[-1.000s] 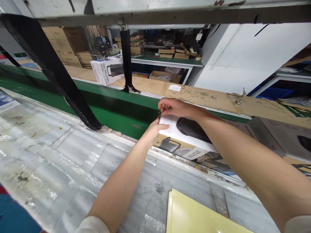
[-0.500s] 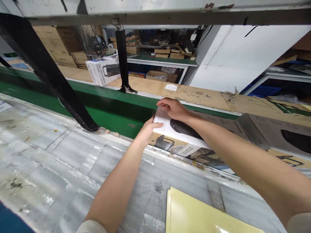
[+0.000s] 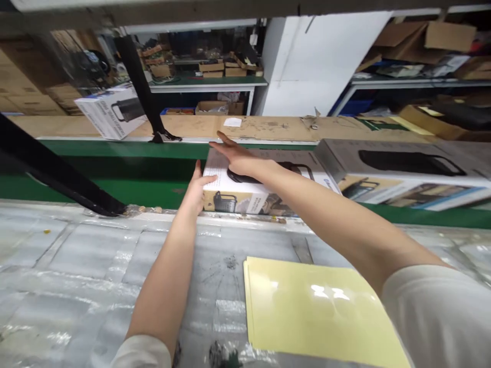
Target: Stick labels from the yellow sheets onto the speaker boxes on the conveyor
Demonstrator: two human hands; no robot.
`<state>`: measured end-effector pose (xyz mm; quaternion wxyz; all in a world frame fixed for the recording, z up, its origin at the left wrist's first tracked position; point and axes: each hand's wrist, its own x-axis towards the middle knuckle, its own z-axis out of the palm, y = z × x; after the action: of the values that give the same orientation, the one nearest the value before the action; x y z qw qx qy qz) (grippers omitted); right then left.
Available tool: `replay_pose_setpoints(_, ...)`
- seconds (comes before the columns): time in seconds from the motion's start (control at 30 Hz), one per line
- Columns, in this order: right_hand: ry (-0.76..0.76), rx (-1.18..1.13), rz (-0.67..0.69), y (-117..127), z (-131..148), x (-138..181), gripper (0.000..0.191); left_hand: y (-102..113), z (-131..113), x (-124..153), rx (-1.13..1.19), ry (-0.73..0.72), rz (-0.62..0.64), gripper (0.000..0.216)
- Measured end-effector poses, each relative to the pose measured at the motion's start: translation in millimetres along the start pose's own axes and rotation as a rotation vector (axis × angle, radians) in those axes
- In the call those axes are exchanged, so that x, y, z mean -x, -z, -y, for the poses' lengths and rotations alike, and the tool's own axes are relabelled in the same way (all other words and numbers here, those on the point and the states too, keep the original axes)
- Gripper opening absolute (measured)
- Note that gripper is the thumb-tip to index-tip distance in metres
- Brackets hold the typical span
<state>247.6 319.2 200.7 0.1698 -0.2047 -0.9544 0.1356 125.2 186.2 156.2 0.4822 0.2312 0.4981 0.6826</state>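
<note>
The printed product box (image 3: 249,200) lies flat on the green conveyor belt (image 3: 115,189), just past the surface (image 3: 95,250). My left hand (image 3: 197,190) presses its near-left end and my right hand (image 3: 233,156) rests on top. Each grip is open and flat, so I judge the box steadied, not lifted.
</note>
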Motion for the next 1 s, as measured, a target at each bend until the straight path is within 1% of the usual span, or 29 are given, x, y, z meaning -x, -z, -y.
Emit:
replay_pose_setpoints(0.07,-0.021,-0.08,-0.112,13.1,2.3,65.4,0.061,-0.5,-2.2,1.6,-0.086,-0.032,0.045,0.07)
replay_pose_setpoints(0.13,-0.055,-0.109,-0.185,25.0,15.0,143.5,0.047,-0.7,-6.1,4.7,-0.207,-0.058,0.036,0.049)
replay_pose_setpoints(0.2,-0.138,-0.128,-0.226,30.6,36.6,219.1,0.036,-1.0,-13.6,9.1,-0.391,-0.051,-0.053,0.031)
replay_pose_setpoints(0.23,-0.181,-0.141,-0.227,29.9,48.9,252.5,0.032,-1.7,-18.8,12.1,-0.521,-0.034,-0.106,0.026)
replay_pose_setpoints(0.27,-0.225,-0.154,-0.226,27.1,61.0,281.9,0.028,-3.2,-25.0,16.1,-0.671,-0.029,-0.164,0.026)
replay_pose_setpoints(0.3,-0.267,-0.172,-0.219,22.5,72.2,307.0,0.025,-5.7,-31.7,21.3,-0.828,-0.057,-0.234,0.029)
replay_pose_setpoints(0.33,-0.308,-0.195,-0.207,16.7,82.3,327.7,0.023,-9.9,-38.6,28.2,-0.97,-0.136,-0.301,0.032)
replay_pose_setpoints(0.37,-0.342,-0.224,-0.19,10.6,90.9,344.0,0.022,-15.8,-45.2,36.8,-1.078,-0.264,-0.353,0.035)
replay_pose_setpoints(0.4,-0.365,-0.255,-0.172,4.5,98.2,355.9,0.022,-23.5,-50.8,47.3,-1.141,-0.419,-0.374,0.037)
replay_pose_setpoints(0.43,-0.374,-0.288,-0.153,-0.9,104.3,363.5,0.023,-33.0,-54.6,59.1,-1.157,-0.562,-0.349,0.037)
replay_pose_setpoints(0.47,-0.372,-0.316,-0.138,-5.7,109.4,367.3,0.024,-43.6,-56.0,71.8,-1.141,-0.657,-0.259,0.033)
replay_pose_setpoints(0.5,-0.36,-0.333,-0.131,-9.7,113.7,367.6,0.024,-54.6,-54.4,84.7,-1.116,-0.682,-0.092,0.026)
replay_pose_setpoints(0.53,-0.345,-0.339,-0.132,-13.4,117.3,365.1,0.025,-65.2,-49.4,96.8,-1.096,-0.643,0.129,0.017)
replay_pose_setpoints(0.6,-0.32,-0.337,-0.131,-20.8,122.8,354.6,0.026,-81.4,-29.4,116.4,-1.091,-0.456,0.598,0.005)
replay_pose_setpoints(0.63,-0.317,-0.328,-0.121,-25.1,124.9,348.2,0.026,-86.1,-15.6,122.9,-1.109,-0.363,0.795,0.002)
replay_pose_setpoints(0.67,-0.319,-0.315,-0.103,-30.1,126.7,342.1,0.024,-88.1,-0.7,127.2,-1.146,-0.286,0.943,0.009)
replay_pose_setpoints(0.7,-0.325,-0.3,-0.086,-35.7,128.2,336.7,0.023,-87.9,13.9,129.3,-1.199,-0.227,1.039,0.015)
replay_pose_setpoints(0.77,-0.343,-0.276,-0.07,-48.0,129.7,329.5,0.021,-82.4,37.9,128.6,-1.327,-0.137,1.128,0.023)
replay_pose_setpoints(0.83,-0.362,-0.288,-0.083,-60.0,128.4,326.5,0.022,-74.9,50.8,125.0,-1.43,-0.062,1.169,0.023)
replay_pose_setpoints(0.9,-0.379,-0.332,-0.109,-69.1,124.5,326.1,0.024,-69.6,54.4,122.3,-1.491,-0.014,1.197,0.021)
replay_pose_setpoints(1.0,-0.402,-0.413,-0.114,-75.7,118.7,327.8,0.027,-68.3,53.3,122.3,-1.554,0.004,1.218,0.021)
